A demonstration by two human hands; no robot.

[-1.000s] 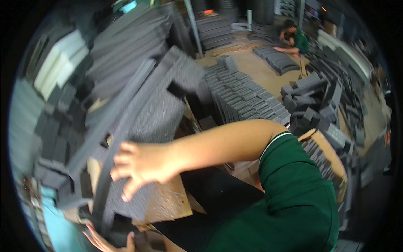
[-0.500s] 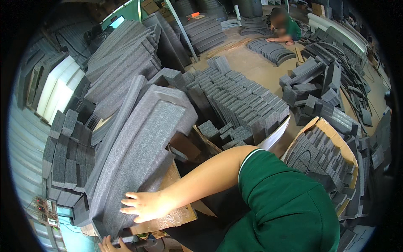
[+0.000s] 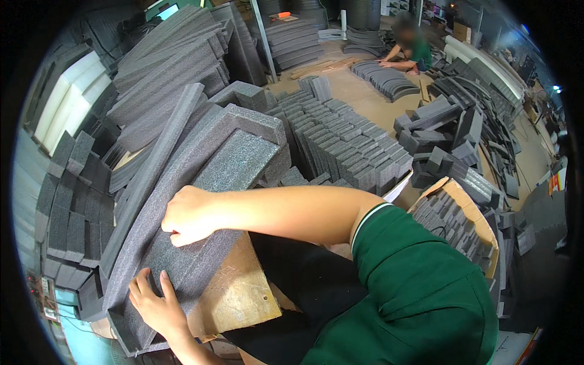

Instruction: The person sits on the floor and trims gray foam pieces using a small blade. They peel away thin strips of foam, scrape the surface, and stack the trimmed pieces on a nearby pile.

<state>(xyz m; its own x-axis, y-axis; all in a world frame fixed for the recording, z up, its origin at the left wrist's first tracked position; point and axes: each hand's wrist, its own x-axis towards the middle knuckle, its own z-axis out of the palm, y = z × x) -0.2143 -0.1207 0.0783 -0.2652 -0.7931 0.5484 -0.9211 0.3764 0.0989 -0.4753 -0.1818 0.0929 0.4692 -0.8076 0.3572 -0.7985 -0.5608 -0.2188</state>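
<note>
A long grey foam piece (image 3: pixel 182 213) with a raised rim and a sunken middle slants across a wooden board (image 3: pixel 243 292) in front of me. My right hand (image 3: pixel 191 216) is closed in a fist and presses on this foam piece beside its raised left rim; nothing shows in its curled fingers. Nearer to me, my left hand (image 3: pixel 157 307) rests with fingers apart on the lower end of the same piece. A narrow foam strip (image 3: pixel 152 176) lies along the foam piece's left side.
Foam blocks (image 3: pixel 347 137) stand in dense rows beyond, with a large sheet stack (image 3: pixel 170 73) at the back left. At right is an open cardboard box (image 3: pixel 480 222) of small foam pieces. A co-worker (image 3: pixel 410 52) in green crouches by curved foam strips (image 3: pixel 386 79).
My right hand has slid farther up the foam piece and closed from spread fingers into a fist. My left hand has come up from the lower edge onto the foam.
</note>
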